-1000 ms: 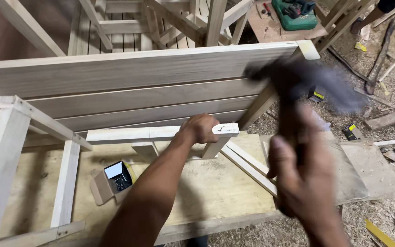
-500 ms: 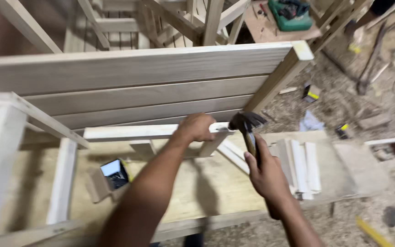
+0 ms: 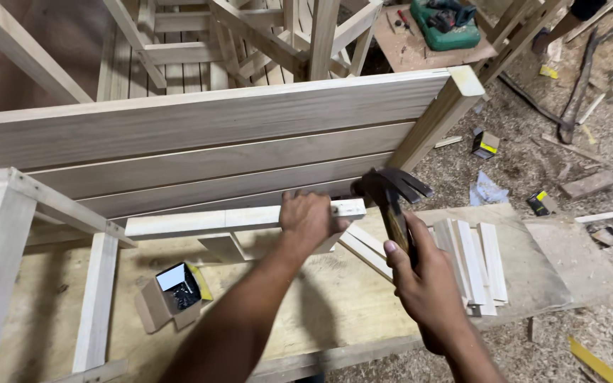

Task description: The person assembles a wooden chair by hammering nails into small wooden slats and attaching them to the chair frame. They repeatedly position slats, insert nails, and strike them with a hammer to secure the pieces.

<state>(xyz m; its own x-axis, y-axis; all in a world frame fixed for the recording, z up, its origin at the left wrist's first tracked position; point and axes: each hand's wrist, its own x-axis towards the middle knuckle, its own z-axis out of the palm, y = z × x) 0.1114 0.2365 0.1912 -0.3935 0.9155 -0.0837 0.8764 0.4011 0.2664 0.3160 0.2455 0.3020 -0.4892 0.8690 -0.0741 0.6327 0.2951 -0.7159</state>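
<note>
Panel: a large pale wooden slatted panel [image 3: 200,142] stands on edge across the middle of the view, its long horizontal boards ending in a slanted pale post at the right.
Desk: a flat light-brown plywood desk [image 3: 321,305] lies under the panel, dusted with shavings.
Floor: a sawdust-covered floor [image 3: 555,142] lies to the right, strewn with offcuts.
Frame: a pale square-section wooden frame [image 3: 8,234] stands on the desk at the left edge.
Rail: a narrow pale wooden rail [image 3: 207,220] runs level along the foot of the panel, its right end just under the hammer head.
Strips: a small stack of thin pale wooden strips [image 3: 477,262] lies on the desk just right of the right hand.
Box: a small open brown cardboard box [image 3: 172,291] with dark contents lies on the desk, left of the left forearm.
Left hand [image 3: 310,220]: it rests on the rail near its right end, fingers curled over the rail and pinched; what they pinch is too small to tell.
Right hand [image 3: 427,284]: its fingers are wrapped tightly around the hammer's handle.
Hammer: a dark steel claw hammer with a brown wooden handle [image 3: 388,191] is held upright, its head just right of the left hand and close above the rail's end.
</note>
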